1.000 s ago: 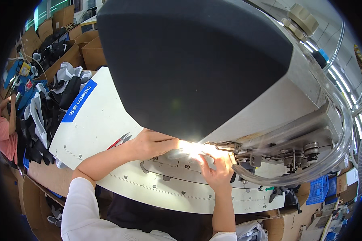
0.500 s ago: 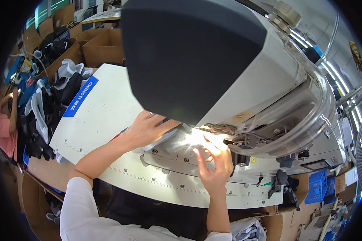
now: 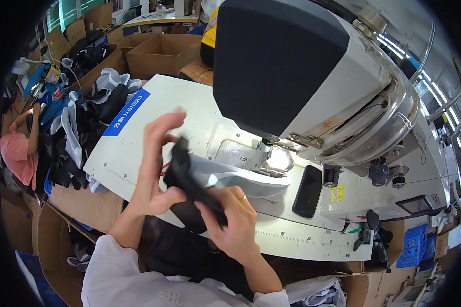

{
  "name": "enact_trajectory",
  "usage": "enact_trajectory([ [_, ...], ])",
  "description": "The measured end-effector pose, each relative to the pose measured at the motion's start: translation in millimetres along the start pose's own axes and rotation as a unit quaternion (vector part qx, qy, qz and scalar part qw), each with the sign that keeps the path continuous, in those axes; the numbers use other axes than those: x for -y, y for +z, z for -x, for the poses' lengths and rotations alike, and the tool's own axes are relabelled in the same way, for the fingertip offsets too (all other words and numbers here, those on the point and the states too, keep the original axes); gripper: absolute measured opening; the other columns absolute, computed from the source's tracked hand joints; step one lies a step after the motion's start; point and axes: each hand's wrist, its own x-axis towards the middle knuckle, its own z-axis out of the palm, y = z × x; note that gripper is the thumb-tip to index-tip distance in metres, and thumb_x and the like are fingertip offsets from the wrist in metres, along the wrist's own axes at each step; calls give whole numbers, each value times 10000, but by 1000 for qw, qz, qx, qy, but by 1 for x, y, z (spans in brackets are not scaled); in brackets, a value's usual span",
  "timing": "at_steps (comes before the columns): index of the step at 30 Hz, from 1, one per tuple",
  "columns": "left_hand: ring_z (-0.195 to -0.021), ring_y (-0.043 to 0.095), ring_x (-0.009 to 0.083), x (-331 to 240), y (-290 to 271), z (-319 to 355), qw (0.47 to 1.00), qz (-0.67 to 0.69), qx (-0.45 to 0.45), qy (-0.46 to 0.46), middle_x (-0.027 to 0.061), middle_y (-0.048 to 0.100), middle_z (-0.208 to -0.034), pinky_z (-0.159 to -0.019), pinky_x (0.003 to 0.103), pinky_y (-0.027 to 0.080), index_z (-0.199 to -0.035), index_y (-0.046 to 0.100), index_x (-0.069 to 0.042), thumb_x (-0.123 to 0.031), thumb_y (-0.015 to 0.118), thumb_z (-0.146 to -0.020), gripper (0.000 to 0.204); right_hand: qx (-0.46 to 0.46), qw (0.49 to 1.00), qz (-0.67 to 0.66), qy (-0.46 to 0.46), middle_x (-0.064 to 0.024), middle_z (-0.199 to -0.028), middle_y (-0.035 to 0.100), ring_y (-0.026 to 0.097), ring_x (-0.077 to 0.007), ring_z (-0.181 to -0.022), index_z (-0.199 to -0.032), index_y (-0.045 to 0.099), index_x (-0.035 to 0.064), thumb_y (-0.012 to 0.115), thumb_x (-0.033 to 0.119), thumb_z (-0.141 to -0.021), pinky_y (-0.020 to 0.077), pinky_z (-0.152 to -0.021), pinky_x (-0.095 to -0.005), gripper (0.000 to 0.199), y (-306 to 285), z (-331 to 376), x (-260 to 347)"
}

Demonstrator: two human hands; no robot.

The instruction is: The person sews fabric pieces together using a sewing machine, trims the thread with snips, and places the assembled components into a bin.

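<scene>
A curved padded fabric piece [image 3: 241, 177], light grey with a black part, lies across the front of the sewing machine's bed. Its black part is raised and blurred between my hands. My right hand [image 3: 234, 221] is closed on the black part, thumb on the near side. My left hand [image 3: 156, 169] is curled around the other side, with its thumb against the black cloth and its index finger raised. Behind the grey part, the lit needle area [image 3: 277, 159] of the sewing machine [image 3: 287, 61] stands apart from my hands.
A black phone [image 3: 308, 192] lies on the white table [image 3: 130, 161], right of the fabric piece. Grey and black pieces [image 3: 77, 128] are heaped at the left, where a person in a pink shirt [image 3: 20, 156] sits. Cardboard boxes [image 3: 161, 53] stand behind; a blue crate [image 3: 412, 245] is at right.
My hands have moved left and nearer, away from the needle area, bringing the fabric piece's black part up. The phone and more of the machine bed now show as the view has shifted.
</scene>
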Motion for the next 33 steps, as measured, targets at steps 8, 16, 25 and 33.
enact_trajectory([
  [8, -727, 553, 168, 6, -45, 50, 985, 37, -121, -118, 111, 567, -821, -652, 258, 424, -851, 561, 25, -465, 606, -895, 495, -48, 974, -26, 222, -78, -847, 670, 606, -138, -755, -832, 634, 11, 680, 86, -833, 476, -705, -283, 88, -23, 48, -28],
  [16, -697, 544, 148, -5, -42, 85, 962, 10, -265, -58, 139, 580, -856, -619, 263, 438, -870, 527, 33, -502, 570, -903, 538, 79, 802, -498, 321, -96, -1119, 636, 588, -163, -1059, -1176, 552, 3, 588, 76, -922, 450, -916, -282, 267, 33, 57, -34],
  [25, -732, 609, 213, 15, -8, 100, 969, 100, -166, -151, 134, 609, -780, -683, 315, 489, -900, 514, 24, -425, 531, -941, 451, -112, 845, -442, 281, 83, -700, 418, 344, 19, -600, -930, 465, 92, 530, 141, -978, 263, -537, -155, 95, 3, 22, -46],
  [33, -589, 610, 218, 19, 34, 56, 986, -21, 60, -154, 117, 648, -705, -579, 280, 461, -887, 661, 10, -78, 659, -841, 99, -256, 931, -206, 161, -24, -828, 590, 497, -31, -668, -1015, 476, 13, 664, -4, -866, 410, -618, -172, 241, -30, 5, -49],
])
